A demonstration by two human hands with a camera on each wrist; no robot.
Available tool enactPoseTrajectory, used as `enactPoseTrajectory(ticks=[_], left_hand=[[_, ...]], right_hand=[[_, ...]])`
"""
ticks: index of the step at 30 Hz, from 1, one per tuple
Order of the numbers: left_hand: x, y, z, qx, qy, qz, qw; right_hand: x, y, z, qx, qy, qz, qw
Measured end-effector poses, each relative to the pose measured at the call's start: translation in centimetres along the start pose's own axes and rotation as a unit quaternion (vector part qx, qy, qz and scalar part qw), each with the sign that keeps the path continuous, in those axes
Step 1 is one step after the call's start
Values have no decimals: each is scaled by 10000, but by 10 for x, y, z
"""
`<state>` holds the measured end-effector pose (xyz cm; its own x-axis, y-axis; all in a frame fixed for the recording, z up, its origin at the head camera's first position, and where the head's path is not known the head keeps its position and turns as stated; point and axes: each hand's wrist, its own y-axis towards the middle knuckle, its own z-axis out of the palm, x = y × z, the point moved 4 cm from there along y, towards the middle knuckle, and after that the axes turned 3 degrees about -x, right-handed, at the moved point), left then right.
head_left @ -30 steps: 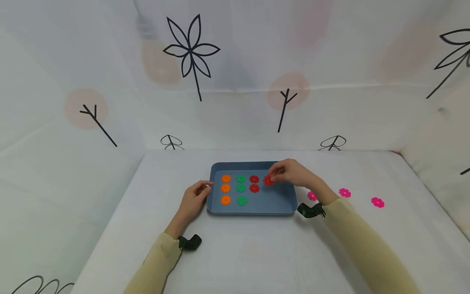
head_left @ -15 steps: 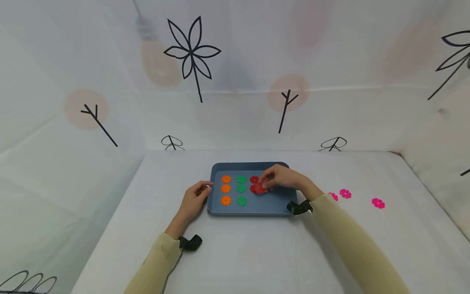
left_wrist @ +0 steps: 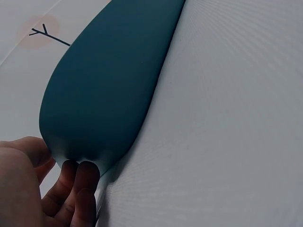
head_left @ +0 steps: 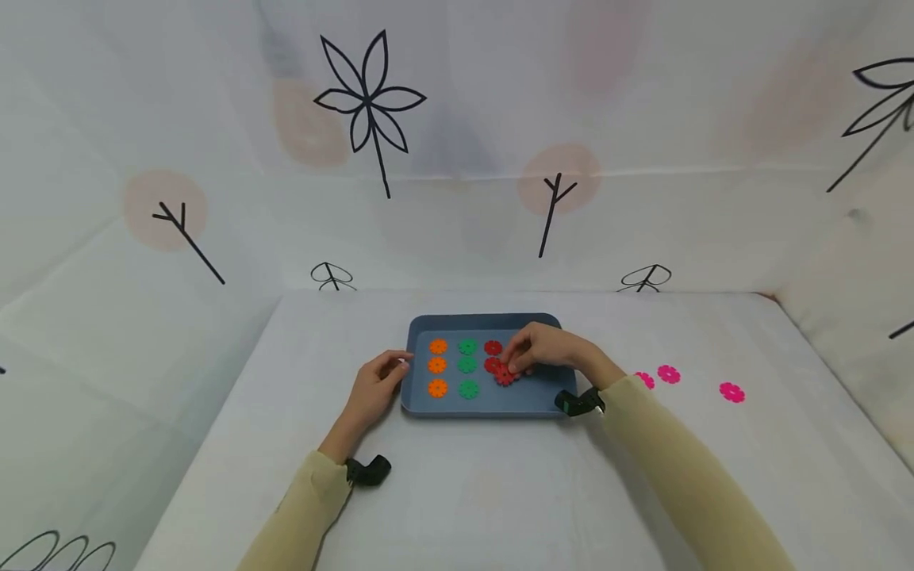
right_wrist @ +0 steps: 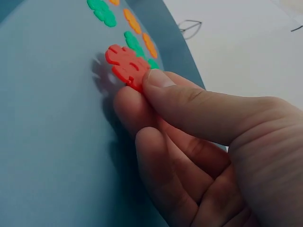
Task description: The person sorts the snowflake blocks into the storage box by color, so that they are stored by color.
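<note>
A blue-grey tray point(head_left: 528, 400) lies on the white-covered table. My left hand point(head_left: 374, 388) holds its left edge; in the left wrist view the fingertips point(left_wrist: 87, 170) press against the tray's outer wall. Over the tray, my right hand point(head_left: 550, 349) pinches a red flower-shaped disc point(right_wrist: 125, 64) between thumb and finger. That disc is tilted, just in front of the lower of two red discs point(head_left: 493, 347) lying in the tray. To their left are a column of orange discs point(head_left: 438, 365) and a column of green discs point(head_left: 467, 365).
Pink flower-shaped discs lie on the table to the right of the tray: one pink disc point(head_left: 731, 392) farthest right, another pink disc point(head_left: 669, 373) nearer, and a third partly behind the right sleeve point(head_left: 678, 452). A patterned white cloth point(head_left: 457, 230) hangs behind the table.
My right hand has moved left and slightly toward me with the red disc, bringing it to just in front of the lower red disc. My left hand stays at the tray's edge.
</note>
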<state>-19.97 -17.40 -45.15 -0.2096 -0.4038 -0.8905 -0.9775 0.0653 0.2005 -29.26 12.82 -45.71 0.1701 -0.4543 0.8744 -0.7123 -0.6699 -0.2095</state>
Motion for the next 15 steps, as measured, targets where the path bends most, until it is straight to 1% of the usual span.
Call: enactPoseTrajectory(ticks=[7, 15], left_hand=[[0, -1, 1, -1, -1, -54, 10000], [-1, -1, 0, -34, 46, -21, 10000]], right_hand=[[-2, -1, 1, 125, 43, 101, 9999], [-3, -1, 2, 282, 153, 136, 9994]])
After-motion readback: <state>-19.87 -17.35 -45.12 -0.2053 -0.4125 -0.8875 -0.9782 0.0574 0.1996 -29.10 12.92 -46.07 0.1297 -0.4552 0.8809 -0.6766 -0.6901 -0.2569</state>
